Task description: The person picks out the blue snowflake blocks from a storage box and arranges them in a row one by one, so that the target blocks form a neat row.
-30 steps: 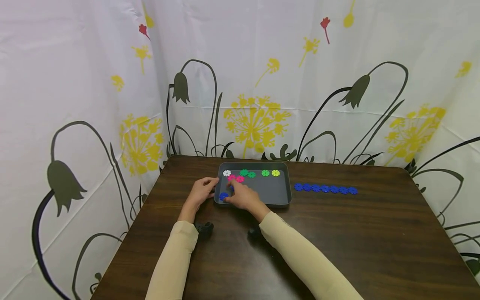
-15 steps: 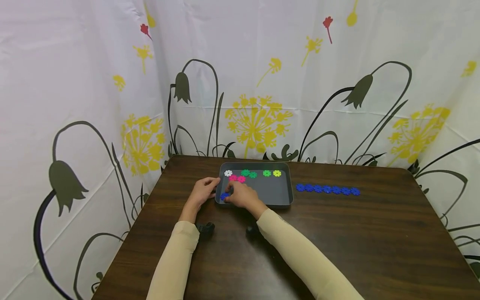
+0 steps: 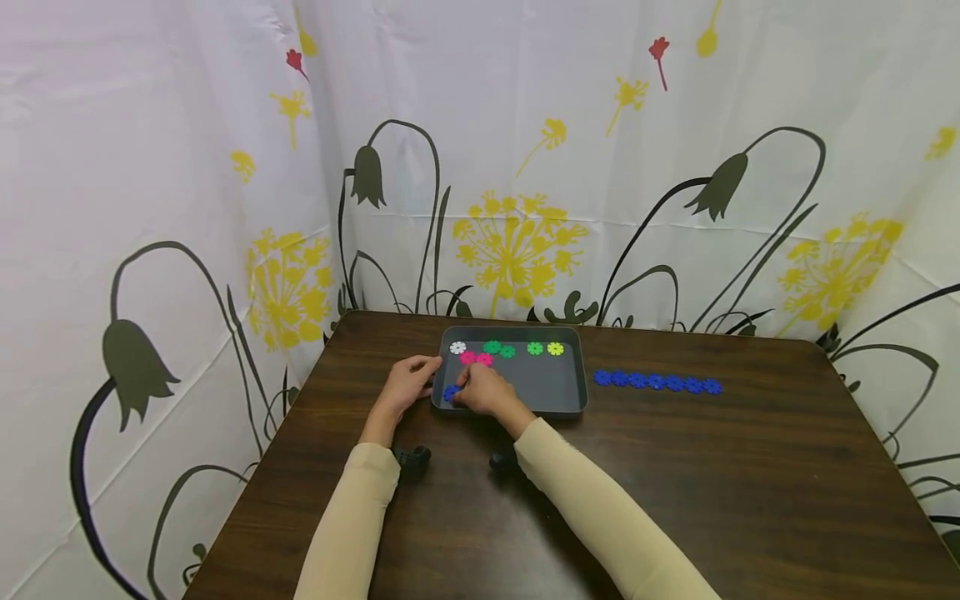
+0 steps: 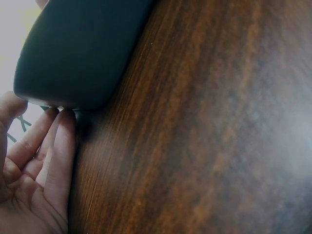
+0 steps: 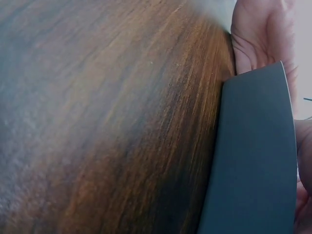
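In the head view my right hand [image 3: 486,392] reaches over the near rim into the dark grey tray [image 3: 542,385]. Its curled fingers pinch at a blue flower-shaped disc [image 3: 450,392] in the near left corner, partly hidden by the fingertips. My left hand [image 3: 405,386] rests against the tray's left side. In the left wrist view its straight fingers [image 4: 62,151] touch the outer wall. Along the tray's far side lie a white disc [image 3: 457,347], two pink discs [image 3: 484,359], two dark green discs [image 3: 507,352], a light green disc [image 3: 535,348] and a yellow disc [image 3: 555,348].
To the right of the tray, a row of several blue discs [image 3: 656,382] lies on the dark wooden table [image 3: 675,483]. A white curtain [image 3: 480,150] with flower prints hangs behind the table and at its sides.
My right fingertips have lowered and closed in toward the blue disc in the tray's corner, covering more of it. The left hand stays at the tray's side; the view has shifted slightly.
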Demonstrator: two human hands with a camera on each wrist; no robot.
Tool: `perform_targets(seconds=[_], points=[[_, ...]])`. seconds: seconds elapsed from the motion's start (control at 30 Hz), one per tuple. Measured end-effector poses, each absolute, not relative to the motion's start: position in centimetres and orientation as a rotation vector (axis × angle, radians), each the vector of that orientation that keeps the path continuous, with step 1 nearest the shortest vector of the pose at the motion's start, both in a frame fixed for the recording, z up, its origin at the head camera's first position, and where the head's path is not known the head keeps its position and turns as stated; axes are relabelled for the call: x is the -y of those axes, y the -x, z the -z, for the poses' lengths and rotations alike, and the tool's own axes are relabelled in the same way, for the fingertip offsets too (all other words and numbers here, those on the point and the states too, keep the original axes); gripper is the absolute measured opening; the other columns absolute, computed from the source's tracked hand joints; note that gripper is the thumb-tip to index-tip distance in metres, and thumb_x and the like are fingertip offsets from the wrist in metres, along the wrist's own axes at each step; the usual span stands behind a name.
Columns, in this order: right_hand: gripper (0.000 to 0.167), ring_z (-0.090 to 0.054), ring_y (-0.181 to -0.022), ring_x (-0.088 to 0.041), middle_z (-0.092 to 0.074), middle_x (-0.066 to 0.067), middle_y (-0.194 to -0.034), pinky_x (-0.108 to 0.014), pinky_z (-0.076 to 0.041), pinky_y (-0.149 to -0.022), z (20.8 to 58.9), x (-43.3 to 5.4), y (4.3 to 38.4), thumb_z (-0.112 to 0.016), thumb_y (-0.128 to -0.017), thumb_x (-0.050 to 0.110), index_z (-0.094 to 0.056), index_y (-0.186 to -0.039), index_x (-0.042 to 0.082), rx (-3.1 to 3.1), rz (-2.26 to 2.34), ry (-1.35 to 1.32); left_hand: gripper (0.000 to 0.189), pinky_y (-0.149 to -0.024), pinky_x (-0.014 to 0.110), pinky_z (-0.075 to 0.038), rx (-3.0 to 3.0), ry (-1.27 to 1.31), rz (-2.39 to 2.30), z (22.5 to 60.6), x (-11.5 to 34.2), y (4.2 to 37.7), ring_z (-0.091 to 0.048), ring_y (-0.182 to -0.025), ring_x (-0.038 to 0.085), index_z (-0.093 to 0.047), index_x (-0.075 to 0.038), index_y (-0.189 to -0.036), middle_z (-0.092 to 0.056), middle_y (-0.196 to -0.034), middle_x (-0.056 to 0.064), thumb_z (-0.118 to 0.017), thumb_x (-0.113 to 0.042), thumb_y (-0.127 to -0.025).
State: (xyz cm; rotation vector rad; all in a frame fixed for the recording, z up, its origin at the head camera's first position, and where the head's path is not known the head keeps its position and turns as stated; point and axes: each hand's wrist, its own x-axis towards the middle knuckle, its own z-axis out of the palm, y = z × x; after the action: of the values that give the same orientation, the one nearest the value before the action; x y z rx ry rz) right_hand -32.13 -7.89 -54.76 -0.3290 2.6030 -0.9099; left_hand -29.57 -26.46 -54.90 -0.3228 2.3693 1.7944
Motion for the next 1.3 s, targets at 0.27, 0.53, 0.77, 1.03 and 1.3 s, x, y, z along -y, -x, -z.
perform_targets(seconds=[0.27, 0.53, 0.77, 1.03, 1.3], points=[[0.009, -0.058, -0.079, -0.016, -0.069, -0.003, -0.089, -0.028, -0.049, -0.068, 53.5, 6.7, 31.2, -0.076, -0.097, 0.014, -0.073, -0.092, 0.007, -2.479, 1.220, 0.475, 0.051, -0.101, 0.033, -0.063, -2.386, 0.296, -1.779, 55.0, 26.5, 29.6, -0.062, -0.130, 0.029, -0.066, -0.003, -0.143, -0.062, -0.144, 0.021, -0.061, -0.042, -0.110], [0.018, -0.057, -0.069, -0.011, -0.068, 0.001, -0.080, -0.023, -0.048, -0.061, 53.4, 5.9, 31.3, -0.072, -0.099, 0.012, -0.078, -0.086, 0.002, -2.384, 1.333, 0.513, 0.050, -0.103, 0.034, -0.063, -2.372, 0.304, -1.787, 54.9, 26.4, 29.6, -0.060, -0.133, 0.029, -0.065, -0.003, -0.144, -0.060, -0.147, 0.020, -0.061, -0.041, -0.111], [0.016, -0.061, -0.070, -0.011, -0.072, -0.002, -0.082, -0.021, -0.051, -0.058, 52.7, 5.1, 31.2, -0.070, -0.099, 0.014, -0.076, -0.088, 0.004, -2.346, 1.355, 0.479, 0.052, -0.102, 0.034, -0.063, -2.376, 0.289, -1.797, 54.7, 26.4, 29.5, -0.060, -0.134, 0.032, -0.064, -0.002, -0.145, -0.060, -0.147, 0.022, -0.062, -0.041, -0.111], [0.017, -0.069, -0.078, -0.018, -0.077, -0.006, -0.088, -0.024, -0.054, -0.060, 51.5, 3.0, 30.8, -0.067, -0.101, 0.016, -0.073, -0.089, 0.005, -2.308, 1.381, 0.533, 0.051, -0.099, 0.032, -0.064, -2.384, 0.309, -1.775, 54.9, 26.3, 29.5, -0.062, -0.130, 0.028, -0.065, -0.004, -0.144, -0.062, -0.145, 0.019, -0.061, -0.042, -0.110], [0.019, -0.068, -0.083, -0.040, -0.080, -0.016, -0.093, -0.045, -0.059, -0.073, 49.1, -0.6, 30.9, -0.063, -0.105, 0.014, -0.072, -0.095, 0.001, -2.249, 1.503, 0.547, 0.050, -0.097, 0.030, -0.064, -2.402, 0.293, -1.775, 55.2, 26.5, 29.8, -0.062, -0.128, 0.028, -0.065, -0.003, -0.143, -0.062, -0.143, 0.020, -0.060, -0.041, -0.111]])
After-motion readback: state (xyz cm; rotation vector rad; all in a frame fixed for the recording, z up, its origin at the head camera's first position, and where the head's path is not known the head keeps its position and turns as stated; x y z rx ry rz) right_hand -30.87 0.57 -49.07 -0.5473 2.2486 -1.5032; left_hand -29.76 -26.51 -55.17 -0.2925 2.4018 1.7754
